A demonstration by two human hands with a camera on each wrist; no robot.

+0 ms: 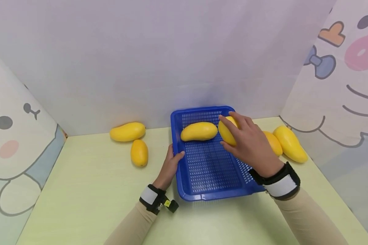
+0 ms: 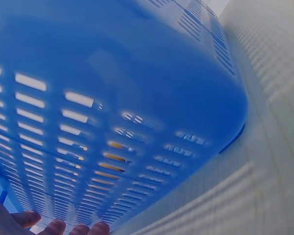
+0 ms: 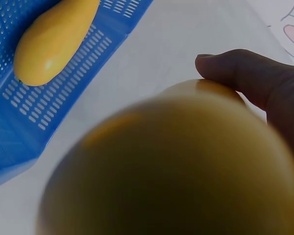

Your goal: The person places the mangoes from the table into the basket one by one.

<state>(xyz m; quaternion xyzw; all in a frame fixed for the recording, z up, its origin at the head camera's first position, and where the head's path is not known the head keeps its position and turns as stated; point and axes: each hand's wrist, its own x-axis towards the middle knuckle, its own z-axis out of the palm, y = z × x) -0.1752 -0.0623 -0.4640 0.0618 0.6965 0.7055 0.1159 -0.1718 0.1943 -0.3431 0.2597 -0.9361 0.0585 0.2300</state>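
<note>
A blue plastic basket point(image 1: 188, 196) with slotted walls stands at the middle of the table. My left hand point(image 1: 168, 169) grips its left rim, thumb over the edge; in the left wrist view, fingertips point(image 2: 99, 228) lie along the slotted outer side of the basket point(image 2: 152, 68). Above the basket's right part, my right hand point(image 1: 254, 147) holds a yellow mango point(image 1: 226, 131). Up close in the right wrist view, that mango point(image 3: 171, 171) hides much of the hand, leaving the thumb point(image 3: 240, 71) visible. Another mango point(image 1: 199, 131) lies in the basket toward its back.
Left of the basket lie a long mango point(image 1: 127, 132) by the back wall and a smaller, more orange one point(image 1: 139, 153). Two more, an orange-yellow mango point(image 1: 273, 143) and a long yellow mango point(image 1: 290, 144), rest at right. Cartoon-printed sheets point(image 1: 334, 102) enclose the pale table point(image 1: 89, 190).
</note>
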